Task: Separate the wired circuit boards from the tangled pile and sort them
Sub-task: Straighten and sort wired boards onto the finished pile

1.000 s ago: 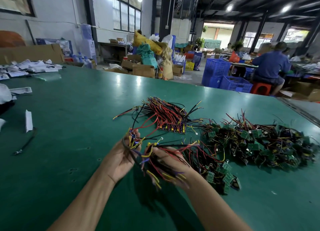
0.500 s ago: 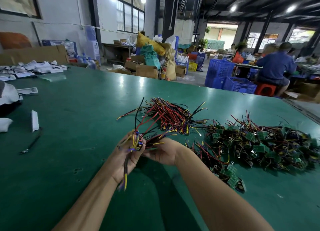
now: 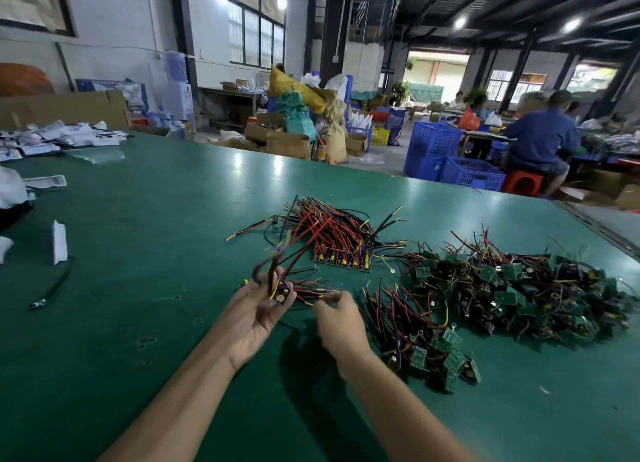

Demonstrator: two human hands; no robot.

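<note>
Both bare forearms reach forward from below; left hand [image 3: 256,318] palm showing, fingers curled round wired board [image 3: 283,295]; right hand [image 3: 341,326] (blurred) pinches its wires [image 3: 308,292].

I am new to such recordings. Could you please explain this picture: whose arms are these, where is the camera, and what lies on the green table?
No machine here: these are a person's bare arms, filmed by a camera worn on the head, looking forward and down. On the green table lie a neat stack of wired boards, a large tangled pile to its right, and a smaller bunch beside the right arm. The left hand holds one wired board; the right hand pinches its wires.
</note>
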